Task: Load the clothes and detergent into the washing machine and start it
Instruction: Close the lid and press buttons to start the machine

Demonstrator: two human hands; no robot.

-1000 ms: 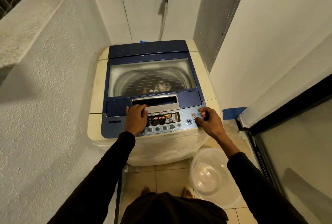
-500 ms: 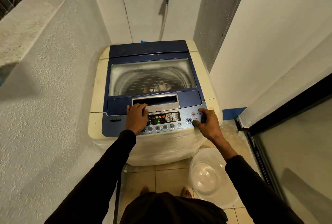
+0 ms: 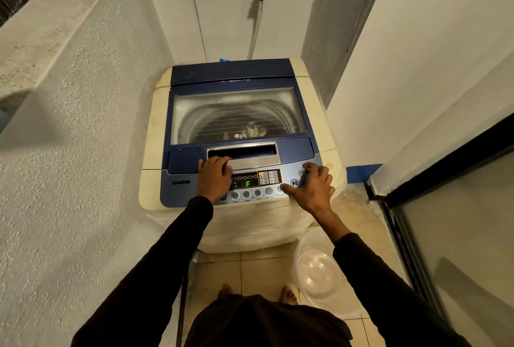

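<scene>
Presently the washing machine (image 3: 239, 135), a top-loader with a cream body and blue top, stands in a narrow alcove between a rough plastered wall (image 3: 83, 151) on the left and a smooth wall on the right. Its lid (image 3: 239, 112) is down; through the clear window the drum is visible, with something dark lying at the bottom, too dim to identify as clothes. No detergent container can be made out.

The control panel (image 3: 258, 182) runs along the front edge. Its display (image 3: 247, 183) is lit and shows a green "F" with small red indicators above it.

The left hand (image 3: 214, 178) lies palm-down on the panel, left of the display, fingers relaxed and reaching up to the lower edge of the silver lid handle (image 3: 244, 153); it grasps nothing. The right hand (image 3: 313, 186) rests on the right end of the panel with fingers spread and loosely bent, the thumb (image 3: 286, 188) lying just below the round start/pause button (image 3: 294, 183); whether the thumb is pressing a button cannot be told. It holds nothing.

On the tiled floor just right of the machine's base sits a clear plastic basin (image 3: 317, 268). A hose (image 3: 257, 26) with a blue fitting hangs on the rear wall behind the machine. Both arms wear dark sleeves.
</scene>
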